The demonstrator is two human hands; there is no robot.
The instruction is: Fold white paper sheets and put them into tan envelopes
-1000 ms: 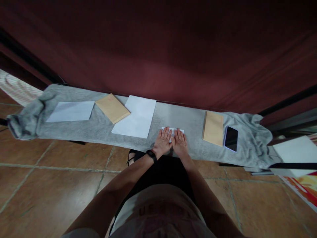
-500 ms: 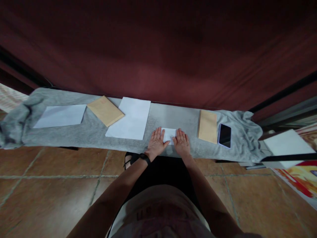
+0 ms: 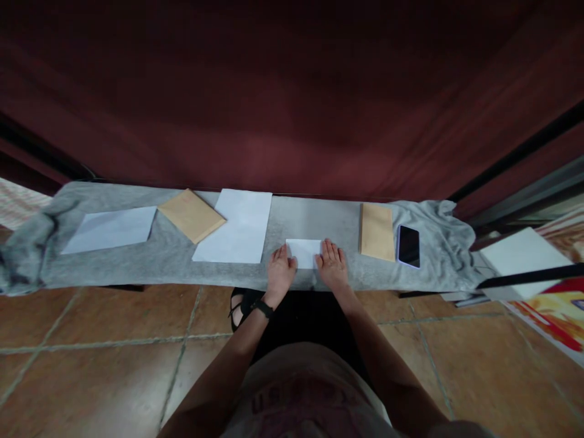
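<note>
A small folded white paper [image 3: 305,252] lies on a grey cloth [image 3: 314,222] that covers a long low surface. My left hand [image 3: 280,271] rests at the paper's left edge, fingers bent down onto it. My right hand [image 3: 333,266] lies flat at the paper's right edge with its fingers stretched out. A black band [image 3: 263,308] is on my left wrist.
On the cloth to the left lie a white sheet [image 3: 237,226], a brown envelope [image 3: 191,214] and another white sheet [image 3: 111,229]. To the right are a second brown envelope [image 3: 376,239] and a dark phone [image 3: 409,246]. A dark red curtain [image 3: 292,109] hangs behind.
My hands have slid apart from the middle of the folded paper to its left and right edges, uncovering it. My left fingers have curled.
</note>
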